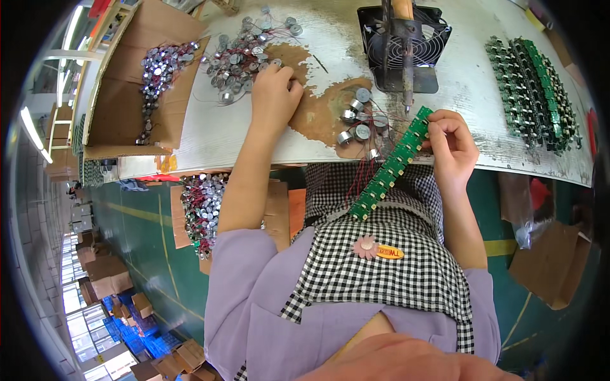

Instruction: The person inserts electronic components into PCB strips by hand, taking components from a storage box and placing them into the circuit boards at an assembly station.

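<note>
- Two hands are at work over a worn white tabletop [241, 136] with brown patches where the paint is gone.
- Left hand [274, 89]: fingers curled down at the near edge of a loose heap of small round silver parts [238, 54] with thin red leads; whether one is pinched cannot be told.
- Right hand [452, 143]: closed on the upper end of a long green strip of circuit boards [391, 166], which slants down toward the lap and hangs off the tabletop edge.
- Progress, as a judgement: red leads trail from the strip to a small cluster of silver parts [357, 117] beside it, so some positions look wired already. The lower boards appear bare; much of the heap is unused.
- Finished or waiting stock: rows of green boards [534, 95] lie at the far right, well apart from the hands.
- Soldering iron [406, 57] stands before a small black fan [405, 38], just beyond the strip.
- Packages: an open brown cardboard box [136, 76] at upper left holds more silver parts; a second cardboard tray [203, 213] of them sits below the tabletop edge. No legible label on either.
- Signs: a pink flower badge with a yellow tag [375, 249] on the checked apron.
</note>
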Available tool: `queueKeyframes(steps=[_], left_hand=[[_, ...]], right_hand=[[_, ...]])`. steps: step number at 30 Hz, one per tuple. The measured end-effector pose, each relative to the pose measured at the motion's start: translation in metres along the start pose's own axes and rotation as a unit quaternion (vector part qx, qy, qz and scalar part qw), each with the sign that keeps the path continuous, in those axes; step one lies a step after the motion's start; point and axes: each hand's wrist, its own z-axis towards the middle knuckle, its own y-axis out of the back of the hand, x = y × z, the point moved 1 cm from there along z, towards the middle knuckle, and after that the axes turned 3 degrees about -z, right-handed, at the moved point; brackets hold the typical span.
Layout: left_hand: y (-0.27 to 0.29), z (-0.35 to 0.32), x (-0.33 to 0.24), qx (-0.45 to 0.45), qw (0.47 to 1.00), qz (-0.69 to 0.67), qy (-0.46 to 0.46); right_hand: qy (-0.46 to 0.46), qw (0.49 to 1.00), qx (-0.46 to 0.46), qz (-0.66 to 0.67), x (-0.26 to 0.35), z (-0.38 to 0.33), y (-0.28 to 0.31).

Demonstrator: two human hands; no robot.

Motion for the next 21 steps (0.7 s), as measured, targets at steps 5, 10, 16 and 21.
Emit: queueKeyframes(steps=[5, 10, 16, 21], left_hand=[[0.027, -0.001, -0.016, 0.027, 0.973, -0.193, 0.121], [0.022, -0.023, -0.023, -0.004, 0.932, -0.339, 0.13], [0.008, -0.024, -0.032, 0.019, 0.984, -0.173, -0.028], [0.006, -0.026, -0.037, -0.031, 0.983, -0.172, 0.063]], right_hand=[[-0.003, 1.0, 0.001, 0.001, -0.002, -0.002, 0.004], [0.006, 1.0, 0.002, -0.002, -0.001, -0.001, 0.002], [0.006, 1.0, 0.003, 0.009, 0.002, -0.002, 0.001], [0.025, 0.996, 0.028, 0.086, -0.002, -0.004, 0.002]])
